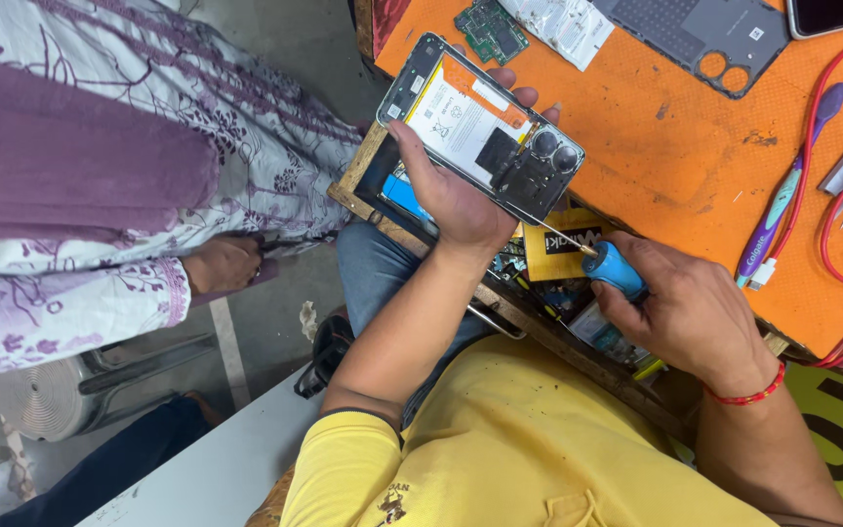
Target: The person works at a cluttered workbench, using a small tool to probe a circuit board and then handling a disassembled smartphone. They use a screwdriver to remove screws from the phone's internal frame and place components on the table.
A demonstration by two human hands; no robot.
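- The left hand (453, 190) holds an opened phone (481, 127) from beneath, palm under it and fingertips curling up past its far edge; the fingers are wrapped around the body, not spread.
- The phone has its back cover off, showing a white battery with an orange strip and two round camera lenses on a dark block.
- Its long axis runs diagonally, from upper left to lower right; the camera end points toward the lower right, nearest the other hand.
- The phone sits above the near edge of the orange table (695, 146), over an open wooden drawer (412, 210) of small parts.
- The right hand (680, 307) is closed around a blue-handled screwdriver (609, 265), whose thin shaft points up-left toward the phone's camera corner.
- On the table lie a grey back cover (700, 34), a green circuit board (491, 31), a purple toothbrush (782, 200) and a red cable (831, 234).
- Another person in floral cloth stands at left, one hand (221, 263) hanging down.
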